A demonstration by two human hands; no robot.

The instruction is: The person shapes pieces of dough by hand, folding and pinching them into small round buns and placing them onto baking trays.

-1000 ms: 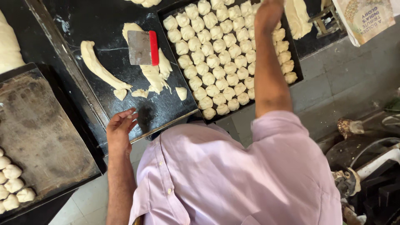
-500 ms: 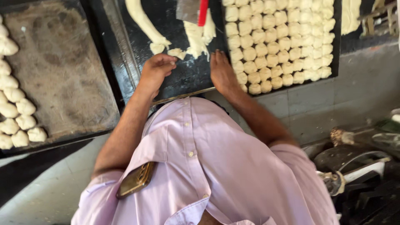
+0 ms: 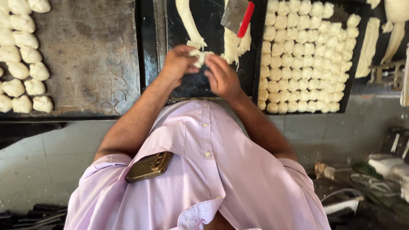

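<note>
Black counter (image 3: 149, 51) bearing dough-piece trays (image 3: 353, 81), dough strips (image 3: 189, 23), scraper (image 3: 236, 16)

scraper (image 3: 237, 16) on middle tray (image 3: 204, 87), between trays

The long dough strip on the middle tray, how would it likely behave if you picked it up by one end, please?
The dough strip lies in a limp curve, so it would probably droop and stretch. It looks soft like the piece the fingers pinch, so likely sticky and easily torn.

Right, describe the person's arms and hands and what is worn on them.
Both forearms are bare from above the elbow down. The left hand and right hand wear no gloves, and no rings, watch or bracelet show. The shirt is pale lilac, with short sleeves and white buttons down the front. A gold-coloured phone sticks out of its chest pocket.
</note>
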